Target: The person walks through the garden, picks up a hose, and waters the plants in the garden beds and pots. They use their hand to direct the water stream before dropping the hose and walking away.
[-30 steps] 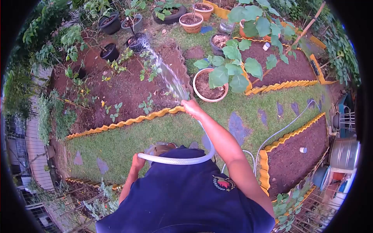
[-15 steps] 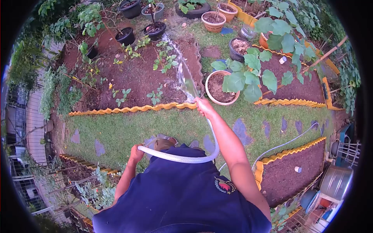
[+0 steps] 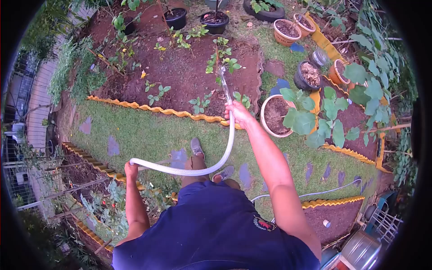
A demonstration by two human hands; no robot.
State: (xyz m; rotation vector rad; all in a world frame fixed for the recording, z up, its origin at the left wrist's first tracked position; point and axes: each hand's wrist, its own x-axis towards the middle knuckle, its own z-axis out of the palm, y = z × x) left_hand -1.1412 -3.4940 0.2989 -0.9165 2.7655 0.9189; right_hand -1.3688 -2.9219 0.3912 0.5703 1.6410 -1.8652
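A clear, whitish hose [image 3: 193, 172] curves in front of my body from hand to hand. My right hand [image 3: 238, 113] is closed around its upper end, over the yellow wavy edging of the soil bed. Water [image 3: 226, 85] comes out there and falls toward a small leafy plant [image 3: 222, 60] in the brown bed [image 3: 180, 76]. My left hand [image 3: 131, 170] grips the hose lower down, out at the left above the edging of another bed.
Potted plants in black pots [image 3: 214, 22] and terracotta pots [image 3: 287, 32] stand beyond the bed. A round pot [image 3: 275, 118] sits right of my right hand. Grass [image 3: 135, 130] with flat stones [image 3: 245, 175] lies underfoot. The hose trails right past a lower bed [image 3: 310, 220].
My left hand has moved out left and slightly up with the hose. The view has shifted, and both shoes now show. The water stream looks shorter and lands on the nearer plant.
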